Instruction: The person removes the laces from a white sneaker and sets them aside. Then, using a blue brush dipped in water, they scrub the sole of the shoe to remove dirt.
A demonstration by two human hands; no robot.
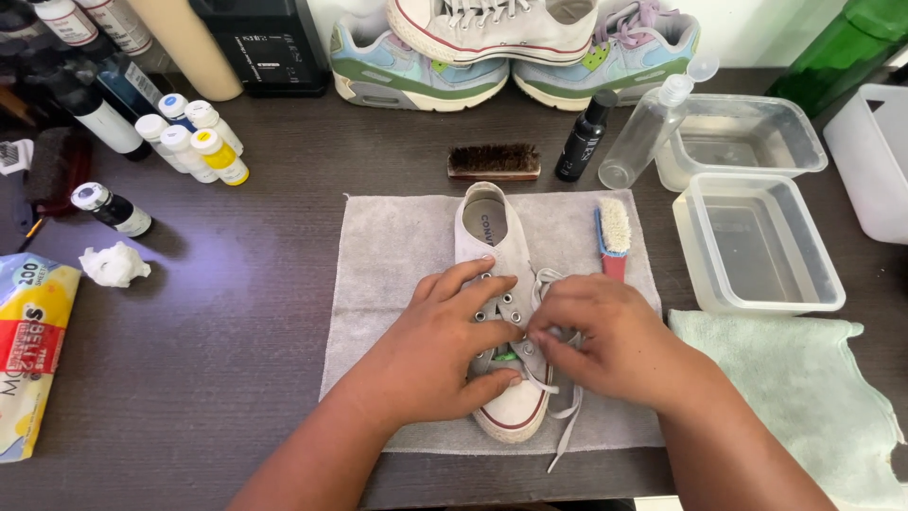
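- While both hands work the lacing, white low-top canvas sneaker [501,312] lying toe toward the wearer, on its sole, in the middle of grey towel [388,284] on dark wooden table [236,312].
- Left hand [440,350] spread over the near side of the upper, fingers curled and pressing down beside the eyelets; steadying, not gripping a loose item.
- Right hand [605,341] pinched shut on white shoelace [547,284] at the eyelet row; loose lace end trailing off past the toe over the towel edge.
- Risk, as judged: trailing end could snag under the right wrist or toe cap and jerk the pull; hard tug could slide sneaker and towel together, since only the left palm pins them.
- Risk: lace tip could fray or jam in a metal eyelet if fed at an angle; fingertips hide the exact eyelet, so cannot tell which.
- Just beyond the right hand: small brush with pale bristles and red-and-blue handle [613,232], on the towel, close enough to be knocked by a wide pull.
- Farther back: brown bristle brush [494,161], small black bottle [584,137], clear spray bottle [653,132] tilted against a clear plastic tub [747,132].
- Right side: second clear plastic tub [757,274], near the towel; pale green cloth [813,388] beside the right forearm. Cannot tell whether either tub holds water; a knock could wet the table if so.
- Left side: cluster of small white-capped bottles [194,137], crumpled tissue [113,263], printed packet [28,350]; well apart, no obstruction.
- Back edge: pair of green-and-blue trainers [421,66] with another white sneaker [492,28] stacked on top.
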